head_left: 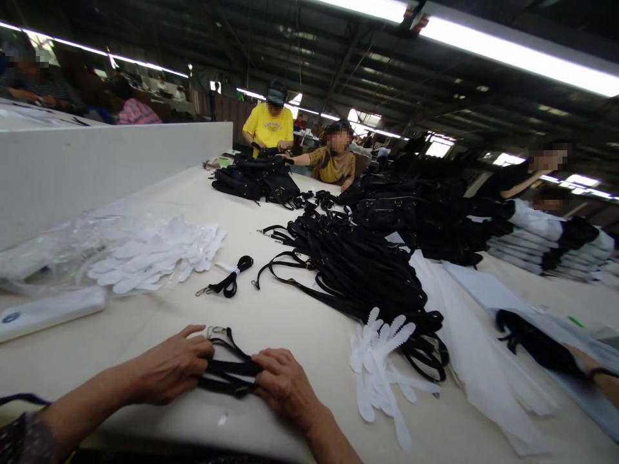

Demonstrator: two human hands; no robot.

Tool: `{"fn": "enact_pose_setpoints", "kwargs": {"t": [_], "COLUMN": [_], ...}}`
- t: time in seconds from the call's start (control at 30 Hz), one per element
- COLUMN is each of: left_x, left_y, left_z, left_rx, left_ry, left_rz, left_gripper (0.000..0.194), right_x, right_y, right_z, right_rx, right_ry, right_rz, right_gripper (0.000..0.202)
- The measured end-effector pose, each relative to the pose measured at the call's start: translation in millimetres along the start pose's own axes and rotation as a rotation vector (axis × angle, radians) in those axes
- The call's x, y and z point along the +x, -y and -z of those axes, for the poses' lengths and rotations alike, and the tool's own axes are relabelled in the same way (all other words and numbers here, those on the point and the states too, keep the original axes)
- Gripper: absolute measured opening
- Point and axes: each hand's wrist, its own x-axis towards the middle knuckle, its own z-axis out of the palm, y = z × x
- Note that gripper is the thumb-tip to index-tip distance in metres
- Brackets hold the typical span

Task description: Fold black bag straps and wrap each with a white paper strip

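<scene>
A folded black strap [228, 368] is on the near part of the tabletop [145, 322], its long axis running left to right, with a metal clip [216, 331] on its far side towards the left. The fingers of the left hand [176, 366] grip its left end; those of the right hand [289, 388] grip its right end. Farther off, a tied bundle [231, 278] points its clips left. White ties [380, 367] lie to the right, near a strap pile [355, 261].

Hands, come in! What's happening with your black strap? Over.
Left hand, right hand: both holding folded black strap. Metal clip at its far edge. Wrapped strap bundle beyond, not blocking.
</scene>
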Motion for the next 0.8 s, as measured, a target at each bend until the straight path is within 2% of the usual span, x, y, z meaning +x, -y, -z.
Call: {"fn": "enact_pose_setpoints", "kwargs": {"t": [0.1,0.2,0.4,0.5,0.67,0.7,0.8], "left_x": [-2.7,-6.0,-9.2,-10.5,-9.7,-7.9,0.0], "left_y": [-1.3,-1.8,-1.8,-1.7,-3.0,-5.0,-14.5], "left_z": [-1.2,-1.9,-8.9,-17.7,-32.8,-34.1,-32.9], "left_rx": [-0.084,-0.112,-0.225,-0.208,-0.147,-0.13,-0.062], "left_ry": [0.098,0.127,0.092,0.055,0.018,0.01,0.047], "left_rz": [0.053,0.072,0.121,0.221,0.316,0.325,0.359], "left_gripper": [0.012,0.014,0.017,0.014,0.05,0.052,0.037], "right_x": [-3.8,-5.9,-5.1,-4.4,-4.7,-4.5,-3.3], "right_y": [2.3,3.0,-1.9,-4.4,-4.0,-3.1,0.4], "right_z": [-2.7,-4.3,-5.9,-6.9,-4.2,-3.1,-0.3], "right_rx": [-0.032,-0.007,0.094,0.129,0.218,0.23,0.231], "right_ry": [-0.068,-0.087,-0.02,-0.003,-0.016,-0.019,-0.013], "right_rz": [0.012,-0.004,-0.083,-0.103,-0.155,-0.164,-0.175], "right_gripper": [0.008,0.007,0.007,0.007,0.009,0.01,0.008]}}
